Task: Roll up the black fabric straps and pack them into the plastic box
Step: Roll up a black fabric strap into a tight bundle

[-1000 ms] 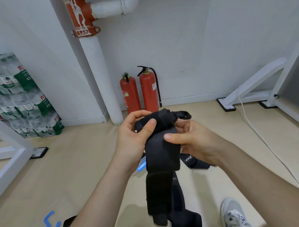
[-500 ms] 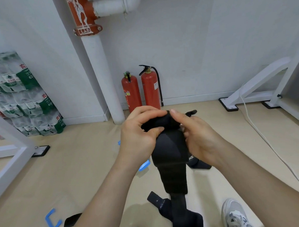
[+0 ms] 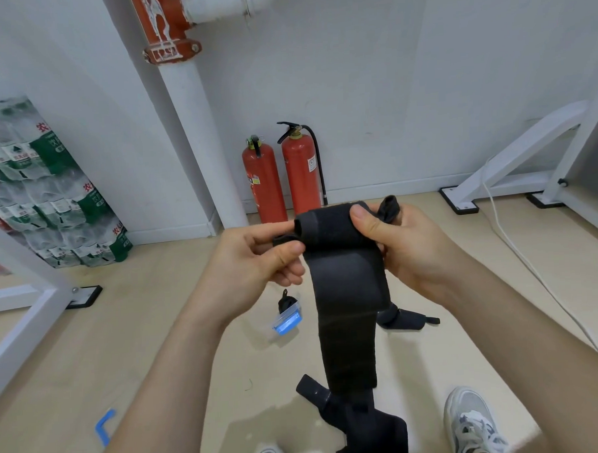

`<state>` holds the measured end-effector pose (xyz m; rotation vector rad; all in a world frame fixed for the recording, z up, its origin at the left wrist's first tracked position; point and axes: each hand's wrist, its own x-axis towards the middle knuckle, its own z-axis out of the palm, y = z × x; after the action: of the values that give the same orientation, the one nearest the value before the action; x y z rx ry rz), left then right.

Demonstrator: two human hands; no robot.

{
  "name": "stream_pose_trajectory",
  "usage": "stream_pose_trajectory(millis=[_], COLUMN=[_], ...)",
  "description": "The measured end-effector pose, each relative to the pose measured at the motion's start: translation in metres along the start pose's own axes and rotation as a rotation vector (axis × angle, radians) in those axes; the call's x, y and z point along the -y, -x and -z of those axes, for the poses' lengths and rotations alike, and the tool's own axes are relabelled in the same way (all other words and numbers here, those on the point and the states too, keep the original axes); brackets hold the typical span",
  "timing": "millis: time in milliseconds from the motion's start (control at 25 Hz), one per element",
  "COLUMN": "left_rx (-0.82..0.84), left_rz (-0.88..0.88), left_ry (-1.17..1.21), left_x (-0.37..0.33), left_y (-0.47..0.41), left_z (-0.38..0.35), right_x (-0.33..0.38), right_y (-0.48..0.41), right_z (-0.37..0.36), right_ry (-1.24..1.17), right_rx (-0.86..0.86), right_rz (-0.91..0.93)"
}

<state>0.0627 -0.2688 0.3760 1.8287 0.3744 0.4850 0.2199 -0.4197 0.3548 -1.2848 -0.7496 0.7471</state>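
I hold a wide black fabric strap (image 3: 346, 292) up in front of me, its top end rolled into a short roll. My left hand (image 3: 254, 262) pinches the roll's left end. My right hand (image 3: 401, 246) grips its right end, thumb on top. The loose tail hangs down toward the floor, ending at about knee height. Another black strap (image 3: 364, 425) lies on the floor under it, and one more black strap (image 3: 406, 319) lies behind. A small clear plastic box (image 3: 288, 319) with a blue part sits on the floor, a bit of black strap sticking out of it.
Two red fire extinguishers (image 3: 281, 172) stand at the wall beside a white pipe (image 3: 197, 128). Packs of bottled water (image 3: 46, 189) are stacked left. White frame legs (image 3: 514, 162) and a white cable (image 3: 518, 247) lie right. My shoes (image 3: 470, 421) show at the bottom.
The roll has turned and grown at the top of the strap, and the hanging tail has become shorter. My hands moved slightly apart onto the roll's two ends.
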Motion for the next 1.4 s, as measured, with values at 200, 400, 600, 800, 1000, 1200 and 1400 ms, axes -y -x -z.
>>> stream_pose_trajectory(millis=[200,400,600,800,1000,1200,1400], left_rx=[-0.003,0.152,0.006,-0.117,-0.144,-0.095,-0.096], left_rz=[0.086,0.093,0.079,0.017,-0.314,-0.195,0.061], left_ry=[0.180,0.104,0.239,0.150,-0.305,-0.187,0.113], left_x=[0.002,-0.001,-0.004,-0.001,0.003,0.000,-0.005], left_y=[0.001,0.005,0.001,0.000,0.002,0.002,0.001], left_z=[0.020,-0.009,-0.011,-0.010,-0.019,-0.023,-0.023], right_x=[0.006,0.007,-0.002,-0.007,-0.005,-0.005,-0.004], right_y=[0.006,0.015,0.011,0.008,0.008,0.006,0.008], right_z=[0.008,-0.011,-0.017,-0.017,-0.022,-0.016,-0.016], right_ry=[0.079,0.267,0.103,-0.016,-0.052,-0.157,-0.091], right_rx=[0.044,0.115,0.126,0.152,0.110,0.021,0.050], right_rz=[0.025,0.155,0.014,-0.114,-0.130,-0.047,-0.046])
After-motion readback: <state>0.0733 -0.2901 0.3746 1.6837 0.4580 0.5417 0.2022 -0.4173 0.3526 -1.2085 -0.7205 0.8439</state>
